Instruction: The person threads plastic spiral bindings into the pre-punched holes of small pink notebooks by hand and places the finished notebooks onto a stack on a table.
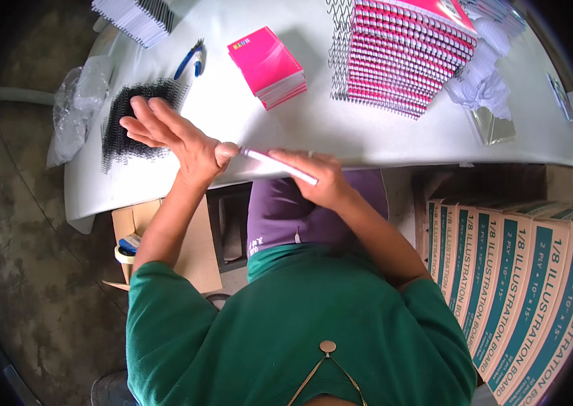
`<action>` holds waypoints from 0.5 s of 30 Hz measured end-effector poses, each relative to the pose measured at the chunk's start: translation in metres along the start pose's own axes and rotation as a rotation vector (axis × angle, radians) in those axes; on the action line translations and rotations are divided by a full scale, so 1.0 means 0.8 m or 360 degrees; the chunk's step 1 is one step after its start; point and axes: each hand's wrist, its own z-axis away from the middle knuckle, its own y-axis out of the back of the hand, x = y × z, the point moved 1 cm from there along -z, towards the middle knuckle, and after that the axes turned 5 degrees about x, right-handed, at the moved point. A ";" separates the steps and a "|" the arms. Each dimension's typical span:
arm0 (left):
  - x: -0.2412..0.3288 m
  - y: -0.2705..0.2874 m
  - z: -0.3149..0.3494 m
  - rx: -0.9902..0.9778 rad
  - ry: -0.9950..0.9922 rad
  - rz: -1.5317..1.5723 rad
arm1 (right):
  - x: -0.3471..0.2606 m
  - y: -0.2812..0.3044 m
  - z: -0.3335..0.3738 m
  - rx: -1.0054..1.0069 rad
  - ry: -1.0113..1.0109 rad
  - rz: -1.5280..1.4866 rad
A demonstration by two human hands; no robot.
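Your right hand [323, 177] is clamped on a thin pad of pages [278, 165], seen edge-on, just over the near edge of the white table [340, 132]. The pad's long axis runs left to right, dropping slightly toward your right. Your left hand [175, 139] is flat with fingers spread, not gripping; the heel of its palm presses the pad's left end. So the pad lies between your two hands, the right one carrying it, the left one only butting against its end.

Just past your left fingers, toward the table's left edge, lies a heap of black wire binding coils [134, 122]. A blue pen [190, 59] sits beyond that. A small pink stack of pads [267, 66] rests mid-table, and a tall pile of pink spiral-bound notebooks [404, 57] stands toward the far right. Boxed boards [516, 271] stand on the floor at your right.
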 end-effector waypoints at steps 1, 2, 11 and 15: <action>0.016 -0.009 0.012 -0.0073 0.0282 0.0111 | 0.002 -0.005 -0.002 0.0041 0.0003 -0.0006; 0.038 -0.011 0.066 -0.0260 0.0294 0.0315 | 0.004 -0.009 -0.003 0.0069 0.0001 -0.0033; 0.095 0.021 0.121 -0.0626 -0.0075 0.0669 | 0.003 -0.019 -0.008 0.0074 0.0094 -0.0061; 0.059 0.001 0.066 -0.0267 -0.0068 0.0363 | 0.007 -0.012 -0.001 0.0014 -0.0026 0.0017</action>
